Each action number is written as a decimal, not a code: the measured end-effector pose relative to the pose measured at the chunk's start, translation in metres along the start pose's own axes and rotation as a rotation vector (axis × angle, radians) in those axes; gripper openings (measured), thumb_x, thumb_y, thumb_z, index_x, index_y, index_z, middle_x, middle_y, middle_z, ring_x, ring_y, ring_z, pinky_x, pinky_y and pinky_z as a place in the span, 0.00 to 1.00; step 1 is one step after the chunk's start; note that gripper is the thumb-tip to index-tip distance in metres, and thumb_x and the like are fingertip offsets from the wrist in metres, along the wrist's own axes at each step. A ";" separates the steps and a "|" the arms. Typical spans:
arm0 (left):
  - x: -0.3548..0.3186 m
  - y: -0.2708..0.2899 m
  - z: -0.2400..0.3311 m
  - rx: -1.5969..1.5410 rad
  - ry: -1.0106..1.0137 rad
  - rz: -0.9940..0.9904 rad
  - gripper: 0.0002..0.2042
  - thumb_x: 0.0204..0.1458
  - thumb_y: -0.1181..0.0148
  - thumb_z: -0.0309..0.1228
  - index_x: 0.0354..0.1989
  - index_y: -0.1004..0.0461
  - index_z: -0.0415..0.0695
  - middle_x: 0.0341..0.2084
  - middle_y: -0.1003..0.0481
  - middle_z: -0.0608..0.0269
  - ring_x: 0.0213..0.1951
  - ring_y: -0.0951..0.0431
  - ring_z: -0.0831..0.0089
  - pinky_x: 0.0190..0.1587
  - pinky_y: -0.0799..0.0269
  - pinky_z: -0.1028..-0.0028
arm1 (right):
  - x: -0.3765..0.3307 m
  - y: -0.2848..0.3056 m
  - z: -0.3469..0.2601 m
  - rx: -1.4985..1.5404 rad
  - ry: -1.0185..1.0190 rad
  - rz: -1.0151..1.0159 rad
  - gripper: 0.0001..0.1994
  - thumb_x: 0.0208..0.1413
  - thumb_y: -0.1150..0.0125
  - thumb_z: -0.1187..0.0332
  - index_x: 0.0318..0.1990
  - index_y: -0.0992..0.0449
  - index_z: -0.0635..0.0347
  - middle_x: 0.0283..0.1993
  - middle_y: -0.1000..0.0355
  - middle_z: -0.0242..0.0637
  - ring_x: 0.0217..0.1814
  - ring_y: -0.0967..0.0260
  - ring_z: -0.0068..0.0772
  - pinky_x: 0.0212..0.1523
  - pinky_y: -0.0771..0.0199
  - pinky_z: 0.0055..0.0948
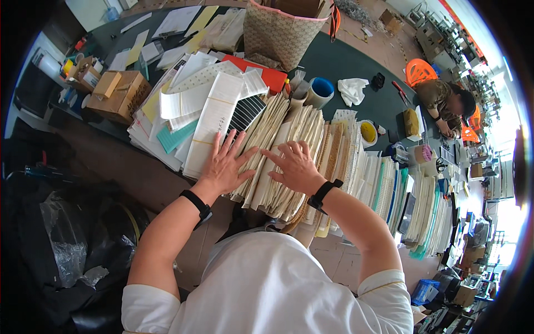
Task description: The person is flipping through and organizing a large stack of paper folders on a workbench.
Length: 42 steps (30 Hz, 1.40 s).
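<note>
My left hand (221, 166) lies with fingers spread over the near end of a long white paper bundle (219, 103), which has a band round it and handwriting on it. Beside it, my right hand (296, 168) rests on a thick row of cream paper sheets (286, 192) standing on edge, its fingers apart and slightly bent. Neither hand grips anything. More cream sheets (271, 119) stand between and beyond the two hands. Under the white bundle are a black-striped sheet (246, 116), a teal sheet (177, 135) and loose papers. A black band sits on each wrist.
Along the dark green table (356, 58) stand a patterned bag (281, 36), a red folder (267, 75), a blue-lined roll (321, 92) and a cardboard box (119, 96). More upright sheets (384, 181) continue right. Another person (445, 103) sits at the far right.
</note>
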<state>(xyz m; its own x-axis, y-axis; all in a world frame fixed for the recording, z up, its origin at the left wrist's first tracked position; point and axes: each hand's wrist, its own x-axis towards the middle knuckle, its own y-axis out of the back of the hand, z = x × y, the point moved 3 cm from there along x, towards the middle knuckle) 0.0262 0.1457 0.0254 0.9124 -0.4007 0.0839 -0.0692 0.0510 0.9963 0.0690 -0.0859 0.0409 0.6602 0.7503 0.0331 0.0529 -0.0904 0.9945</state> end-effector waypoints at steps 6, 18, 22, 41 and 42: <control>-0.004 0.000 0.001 -0.015 0.007 0.005 0.35 0.67 0.50 0.62 0.82 0.45 0.70 0.82 0.52 0.47 0.82 0.54 0.45 0.81 0.67 0.37 | -0.003 0.000 -0.001 0.023 -0.004 0.009 0.36 0.64 0.35 0.45 0.79 0.37 0.32 0.64 0.32 0.40 0.70 0.39 0.47 0.73 0.46 0.56; -0.002 0.000 0.002 0.002 0.016 -0.024 0.35 0.67 0.51 0.62 0.82 0.44 0.70 0.82 0.51 0.47 0.83 0.57 0.47 0.81 0.70 0.38 | -0.008 -0.003 0.005 0.073 0.006 0.035 0.35 0.63 0.35 0.46 0.76 0.33 0.41 0.66 0.33 0.41 0.72 0.39 0.47 0.74 0.46 0.55; -0.002 0.000 -0.003 0.025 0.020 -0.021 0.35 0.67 0.50 0.61 0.81 0.44 0.71 0.81 0.49 0.47 0.82 0.56 0.47 0.81 0.70 0.38 | -0.007 -0.006 0.007 0.102 0.009 0.046 0.33 0.63 0.33 0.47 0.72 0.30 0.49 0.70 0.34 0.43 0.74 0.40 0.49 0.75 0.46 0.55; -0.002 0.003 0.001 0.013 0.006 0.005 0.33 0.70 0.51 0.55 0.82 0.46 0.69 0.80 0.46 0.46 0.81 0.52 0.45 0.81 0.66 0.37 | 0.008 0.008 0.003 0.054 0.006 0.004 0.36 0.64 0.36 0.46 0.77 0.34 0.46 0.62 0.27 0.36 0.70 0.37 0.43 0.73 0.43 0.53; -0.002 0.004 0.000 0.030 0.006 0.001 0.33 0.70 0.52 0.56 0.82 0.46 0.69 0.80 0.46 0.46 0.81 0.52 0.46 0.81 0.66 0.37 | 0.011 0.011 0.001 0.028 0.003 -0.031 0.36 0.64 0.36 0.46 0.77 0.34 0.43 0.60 0.27 0.36 0.68 0.37 0.43 0.73 0.43 0.54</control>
<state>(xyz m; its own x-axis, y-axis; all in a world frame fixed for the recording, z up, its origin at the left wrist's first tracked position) 0.0241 0.1466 0.0288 0.9148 -0.3947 0.0851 -0.0823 0.0242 0.9963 0.0778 -0.0789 0.0520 0.6554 0.7553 0.0031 0.0939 -0.0856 0.9919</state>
